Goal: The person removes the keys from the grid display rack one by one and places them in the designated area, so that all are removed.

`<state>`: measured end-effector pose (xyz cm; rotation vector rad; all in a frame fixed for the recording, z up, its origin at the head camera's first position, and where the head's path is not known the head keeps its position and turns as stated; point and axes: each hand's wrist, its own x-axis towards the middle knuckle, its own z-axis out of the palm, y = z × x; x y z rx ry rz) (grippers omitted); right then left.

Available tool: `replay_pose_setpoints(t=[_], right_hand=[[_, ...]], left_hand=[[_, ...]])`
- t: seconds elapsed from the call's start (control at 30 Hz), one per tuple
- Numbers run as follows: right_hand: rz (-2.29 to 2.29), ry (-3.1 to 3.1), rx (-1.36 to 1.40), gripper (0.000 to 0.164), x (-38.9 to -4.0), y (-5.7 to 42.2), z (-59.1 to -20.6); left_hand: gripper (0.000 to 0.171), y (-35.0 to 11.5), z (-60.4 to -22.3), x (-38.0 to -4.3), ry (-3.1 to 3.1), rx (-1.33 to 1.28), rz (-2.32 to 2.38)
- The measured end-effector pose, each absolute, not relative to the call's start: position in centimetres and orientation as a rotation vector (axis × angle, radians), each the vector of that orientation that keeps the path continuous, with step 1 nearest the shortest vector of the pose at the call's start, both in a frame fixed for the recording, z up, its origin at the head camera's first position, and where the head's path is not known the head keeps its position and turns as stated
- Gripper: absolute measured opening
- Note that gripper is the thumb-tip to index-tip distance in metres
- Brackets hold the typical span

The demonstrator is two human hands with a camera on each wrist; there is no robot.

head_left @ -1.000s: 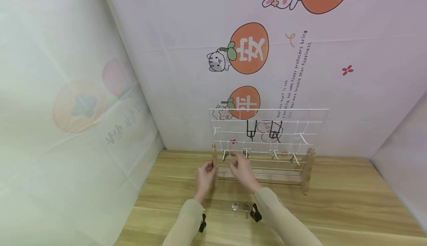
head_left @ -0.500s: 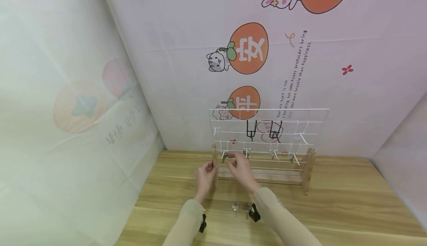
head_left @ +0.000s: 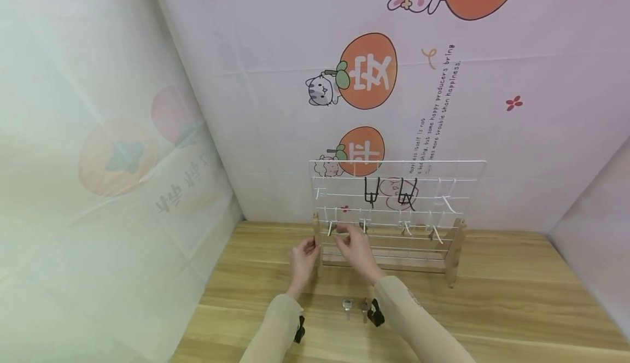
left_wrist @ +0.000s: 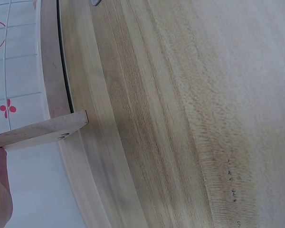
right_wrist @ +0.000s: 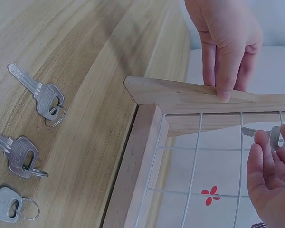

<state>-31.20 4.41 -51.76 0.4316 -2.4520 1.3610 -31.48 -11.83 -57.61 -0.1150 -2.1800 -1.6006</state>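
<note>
My left hand (head_left: 301,259) grips the left wooden post (right_wrist: 180,95) of a wire-grid rack, its thumb on one face and other fingers behind. Between thumb and fingers, my right hand (head_left: 357,251) pinches a metal key (right_wrist: 275,137). That key is up at the leftmost white hook (head_left: 330,229) of the lower row; whether its ring is round the hook cannot be made out. On the table lie a silver key (right_wrist: 48,99), a darker key (right_wrist: 22,156) and another silver key (right_wrist: 5,204), each with a ring. One of these is hidden in the head view.
The rack's white wire grid (head_left: 394,162) bears two black hooks (head_left: 371,191) and several white ones, some with keys hanging. Its right post (head_left: 455,253) stands on the wooden table (head_left: 521,297). Printed cloth (head_left: 275,133) rises behind and at both sides.
The right fingers and the pinched key shift very slightly at the leftmost hook. My left hand stays on the post, and the keys on the table lie where they were.
</note>
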Motion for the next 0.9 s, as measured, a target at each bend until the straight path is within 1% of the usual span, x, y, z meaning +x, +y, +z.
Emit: replay_pose_setpoints(t=[0.43,0.9], right_hand=[[1.389,-2.463,0.419,0.027,-31.30,4.15,-51.31],[1.341,-2.406,0.481,0.015,-31.40,3.64,-50.86]], left_hand=[[0.018,-11.79,-57.54,-31.53,-2.188,-0.103,-1.588],[0.018,-11.90,-57.44,-31.43,-2.183,-0.122,-1.594]])
